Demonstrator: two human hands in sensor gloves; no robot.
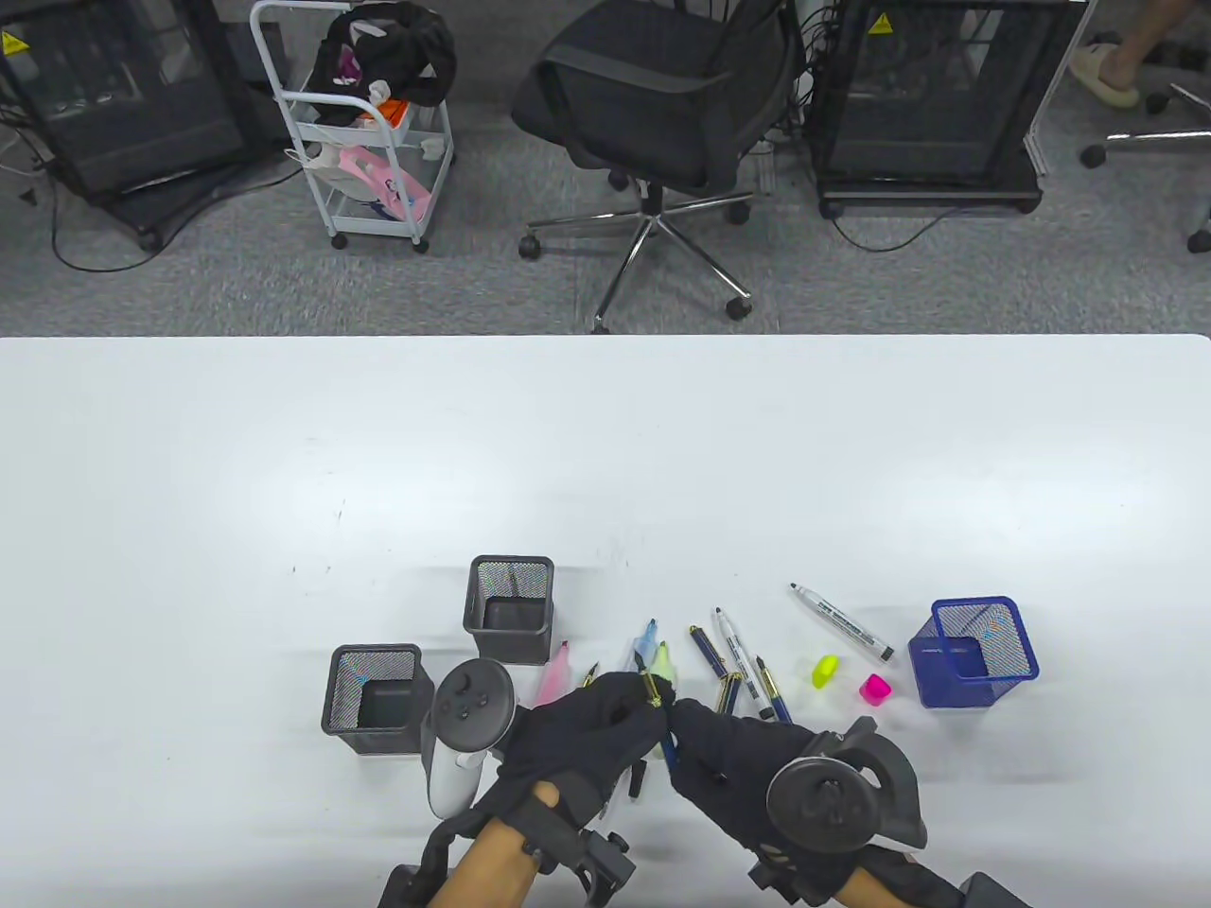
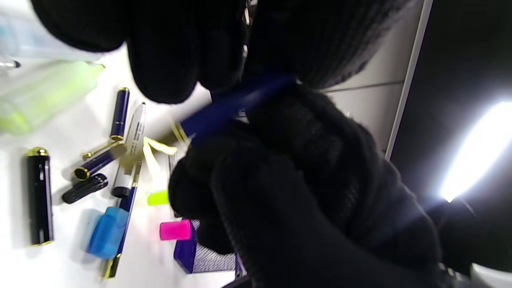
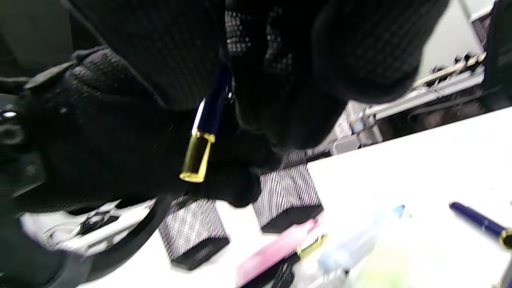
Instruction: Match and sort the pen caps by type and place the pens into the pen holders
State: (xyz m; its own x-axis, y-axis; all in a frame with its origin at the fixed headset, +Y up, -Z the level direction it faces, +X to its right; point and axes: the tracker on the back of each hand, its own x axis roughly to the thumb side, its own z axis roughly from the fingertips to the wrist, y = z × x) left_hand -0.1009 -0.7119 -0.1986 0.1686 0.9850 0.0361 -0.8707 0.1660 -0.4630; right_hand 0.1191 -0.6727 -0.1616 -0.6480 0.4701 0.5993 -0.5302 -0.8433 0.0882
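A: White table point(image 1: 284, 454), near edge: state finger positions.
B: Left hand point(image 1: 587, 733) and right hand point(image 1: 728, 757) meet, fingers curled, both gripping one blue pen point(image 1: 662, 733) raised above loose pens, wrists angled inward.

Bright overhead light, blurred wrist views

Gold-trimmed blue pen point(image 1: 662, 724) pinched above scattered caps point(image 1: 825, 670)
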